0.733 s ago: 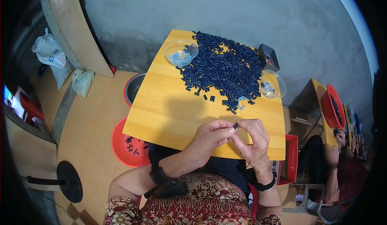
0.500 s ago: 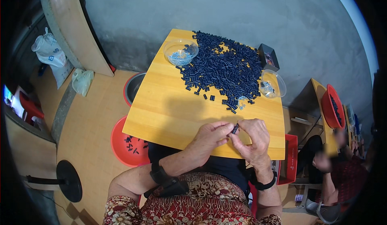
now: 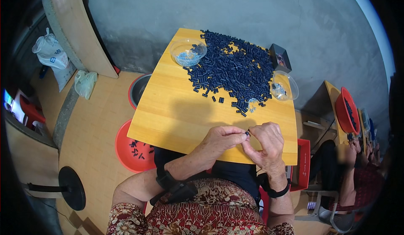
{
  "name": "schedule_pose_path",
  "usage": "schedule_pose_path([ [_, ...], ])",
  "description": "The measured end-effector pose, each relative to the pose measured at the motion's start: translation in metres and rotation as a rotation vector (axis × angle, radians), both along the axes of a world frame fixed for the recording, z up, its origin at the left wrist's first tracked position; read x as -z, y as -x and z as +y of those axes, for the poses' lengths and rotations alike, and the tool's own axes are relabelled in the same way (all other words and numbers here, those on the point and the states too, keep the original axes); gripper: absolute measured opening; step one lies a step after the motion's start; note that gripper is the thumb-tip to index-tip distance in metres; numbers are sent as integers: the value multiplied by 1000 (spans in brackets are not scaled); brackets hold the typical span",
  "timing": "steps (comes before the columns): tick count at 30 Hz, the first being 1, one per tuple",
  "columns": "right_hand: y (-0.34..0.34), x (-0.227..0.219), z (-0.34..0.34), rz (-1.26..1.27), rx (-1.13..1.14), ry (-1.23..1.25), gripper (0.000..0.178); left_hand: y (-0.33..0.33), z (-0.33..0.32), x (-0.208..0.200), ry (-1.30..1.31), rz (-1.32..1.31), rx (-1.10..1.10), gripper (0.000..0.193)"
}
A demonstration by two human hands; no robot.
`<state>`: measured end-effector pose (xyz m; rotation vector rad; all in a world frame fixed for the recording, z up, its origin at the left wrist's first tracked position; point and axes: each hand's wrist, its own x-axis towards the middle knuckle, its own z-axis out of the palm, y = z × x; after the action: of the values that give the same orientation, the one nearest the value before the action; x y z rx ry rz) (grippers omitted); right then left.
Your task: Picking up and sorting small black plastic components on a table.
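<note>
Piece (image 3: 247, 133), small, dark, between left hand (image 3: 219, 141) and right hand (image 3: 267, 144); we see both pinching it, thumbs and forefingers nearly together, neither nearer; long axis unclear.

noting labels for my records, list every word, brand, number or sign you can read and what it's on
No text reads clearly enough to quote.
White sack: blue marks, too small and blurred to read.
Red box: pale marks, too small to read.
Pile of dark pieces: no print I can make out.
</note>
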<state>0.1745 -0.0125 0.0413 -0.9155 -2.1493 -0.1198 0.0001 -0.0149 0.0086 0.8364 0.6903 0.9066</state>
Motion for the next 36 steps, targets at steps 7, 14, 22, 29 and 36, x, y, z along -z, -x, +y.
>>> schedule_pose_path([
  [7, -13, -10, -1, 120, -67, 285, 21, -1, 2, 9, -86, 57, -37, 23],
  [14, -9, -3, -1, 207, -86, 387, 12, 0, -2, -1, -154, 145, -13, 21],
  [22, 6, 3, -9, 325, 61, 417, 7, -2, -1, 5, -225, 264, -106, 21],
  [29, 2, -8, -5, 174, -3, 363, 28, -1, 3, 8, -63, 41, -101, 21],
  [36, 5, 1, -1, 8, 15, 109, 35, -2, 2, 10, 12, -40, -87, 21],
])
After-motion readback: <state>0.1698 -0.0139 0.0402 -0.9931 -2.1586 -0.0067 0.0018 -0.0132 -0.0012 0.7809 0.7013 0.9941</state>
